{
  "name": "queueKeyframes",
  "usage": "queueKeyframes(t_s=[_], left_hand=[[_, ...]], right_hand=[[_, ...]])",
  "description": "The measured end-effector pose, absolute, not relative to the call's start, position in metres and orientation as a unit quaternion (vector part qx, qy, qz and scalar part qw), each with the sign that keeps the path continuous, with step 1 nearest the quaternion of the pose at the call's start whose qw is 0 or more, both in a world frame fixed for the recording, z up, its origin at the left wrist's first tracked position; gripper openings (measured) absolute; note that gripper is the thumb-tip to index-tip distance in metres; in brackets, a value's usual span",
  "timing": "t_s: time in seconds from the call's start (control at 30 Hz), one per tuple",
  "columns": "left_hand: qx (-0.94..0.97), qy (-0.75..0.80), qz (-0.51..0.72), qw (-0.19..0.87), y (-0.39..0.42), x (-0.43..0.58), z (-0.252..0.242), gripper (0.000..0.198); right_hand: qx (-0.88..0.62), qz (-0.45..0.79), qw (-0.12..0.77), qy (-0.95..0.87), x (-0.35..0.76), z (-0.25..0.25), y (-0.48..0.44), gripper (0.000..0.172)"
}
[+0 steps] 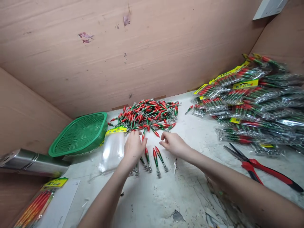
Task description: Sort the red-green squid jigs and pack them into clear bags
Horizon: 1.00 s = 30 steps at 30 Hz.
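Squid lures (pixel 156 160): short row on the table (pixel 190 186) between the hands, red ends toward the pile, hook crowns toward the person. Laid roughly parallel, presumably so hooks don't snag and each lifts singly; some partly hidden by the left hand (pixel 135 144).

Left hand: fingers curled at the pile's near edge, a lure right by the thumb; can't tell if it's pinched. Right hand (pixel 173 142): thumb and fingers loosely bent with a gap, nothing seen in it.

Loose pile (pixel 152 114) just beyond, heaped, likely for easy reach by both hands. Clear bags (pixel 111 150) with yellow headers, stacked flat beside the left hand, probably for quick access. Green basket (pixel 104 118) tilted behind them. Filled packs (pixel 244 101) heaped far right, seemingly out of the working spot. Pliers (pixel 263 167) nearer, jaws parted.
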<state>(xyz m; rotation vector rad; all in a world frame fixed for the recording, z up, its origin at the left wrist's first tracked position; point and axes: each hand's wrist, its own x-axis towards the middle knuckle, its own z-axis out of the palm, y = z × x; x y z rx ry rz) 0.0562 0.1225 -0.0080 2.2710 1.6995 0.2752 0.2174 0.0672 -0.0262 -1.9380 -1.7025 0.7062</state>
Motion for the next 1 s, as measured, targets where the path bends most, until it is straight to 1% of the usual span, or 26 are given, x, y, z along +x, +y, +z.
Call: queueKeyframes(t_s=[0.07,0.17,0.23,0.3,0.47,0.57,0.67,0.83,1.0], left_hand=[[0.772,0.612,0.099,0.141,0.142,0.058,-0.012,0.031],[0.751,0.632,0.098,0.161,0.162,0.062,-0.021,0.032],[0.740,0.639,0.110,0.178,0.168,0.061,-0.026,0.027],[0.729,0.641,0.134,0.201,0.172,0.054,-0.029,0.022],[0.701,0.624,0.239,0.250,0.178,0.034,-0.031,0.022],[0.687,0.596,0.322,0.263,0.180,0.037,-0.035,0.021],[0.686,0.549,0.393,0.272,0.181,0.049,-0.037,0.020],[0.698,0.487,0.467,0.238,0.191,0.057,-0.026,0.016],[0.713,0.455,0.478,0.236,0.201,0.050,-0.017,0.012]], right_hand=[[-0.720,0.202,0.218,-0.627,0.228,-0.019,0.078,0.008],[-0.739,0.128,0.196,-0.631,0.240,-0.009,0.096,0.016],[-0.752,0.093,0.176,-0.628,0.246,-0.004,0.106,0.021],[-0.763,0.071,0.151,-0.624,0.252,0.000,0.114,0.021],[-0.781,0.038,0.082,-0.618,0.271,0.001,0.120,0.022],[-0.755,0.031,0.042,-0.654,0.281,-0.009,0.115,0.022],[-0.721,0.014,0.017,-0.692,0.285,-0.021,0.108,0.025],[-0.689,-0.015,0.007,-0.725,0.287,-0.032,0.105,0.027],[-0.643,-0.004,0.025,-0.765,0.295,-0.030,0.103,0.027]])
